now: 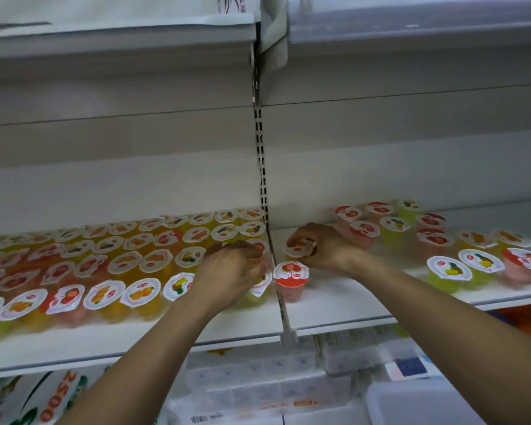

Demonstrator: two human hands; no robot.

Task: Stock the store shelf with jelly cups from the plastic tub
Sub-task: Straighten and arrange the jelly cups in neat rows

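Observation:
Rows of jelly cups [98, 265] with fruit-printed lids fill the left white shelf [129, 338]. My left hand [230, 271] rests over the cups at that shelf's right end, fingers curled on a jelly cup there. My right hand [316, 246] grips a yellow jelly cup [296, 250] at the left end of the right shelf [350, 305]. A red strawberry jelly cup [290, 279] stands just in front of it. More cups [442, 246] stand scattered on the right shelf. A corner of the plastic tub [442, 403] shows at the bottom right.
A slotted metal upright [261, 167] divides the two shelf bays. Another shelf [120, 38] hangs overhead. Below, wrapped white packs [258, 378] and green-and-white bags [43, 400] fill the lower shelf.

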